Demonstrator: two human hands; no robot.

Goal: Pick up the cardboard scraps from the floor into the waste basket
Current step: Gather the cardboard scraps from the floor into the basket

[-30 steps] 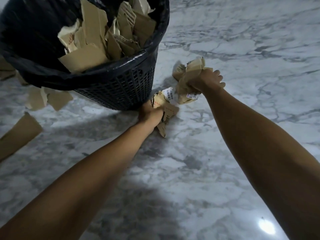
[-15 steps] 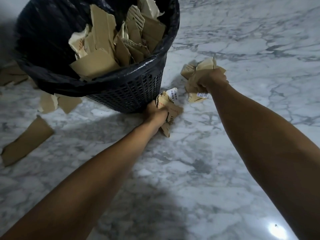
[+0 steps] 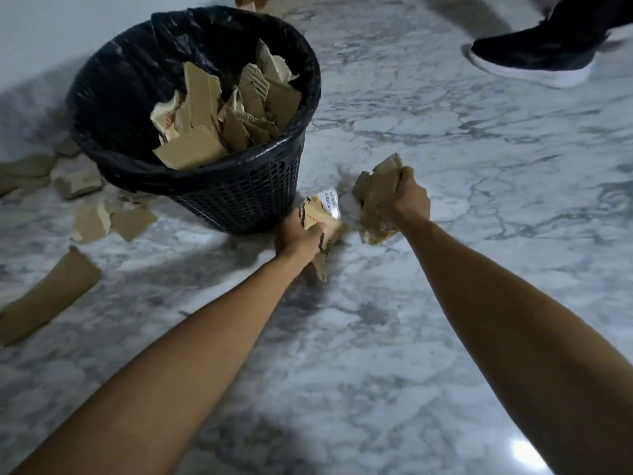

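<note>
Cardboard fills both our hands at the centre of the frame, and the waste basket (image 3: pixel 239 197) stands just up and to the left of them, its mouth tilted toward us. Our left hand (image 3: pixel 301 234) is the nearer of the two, almost touching the basket's mesh wall at its lower right; its fingers are curled round a labelled scrap (image 3: pixel 322 217), a torn brown piece with a white barcode sticker at its top and a ragged tail pointing down toward the floor. Our right hand (image 3: pixel 407 200) sits a little farther right, fist closed on a crumpled wad (image 3: pixel 375 193) of plain brown cardboard whose long axis runs roughly up and down in the frame. We judge that both loads must be lifted up and leftward over the rim, the left hand having the shorter path. The basket is lined with a black bag and already heaped with torn, corrugated pieces standing on edge, so new scraps may need pressing down or they could slide off. More loose scraps (image 3: pixel 113 221) lie on the marble floor (image 3: pixel 445 303) at the left of the frame, including a long strip (image 3: pixel 48 296) at the lower left, so we take the job as well short of done. A black shoe (image 3: pixel 537 53) shows at the upper right.
</note>
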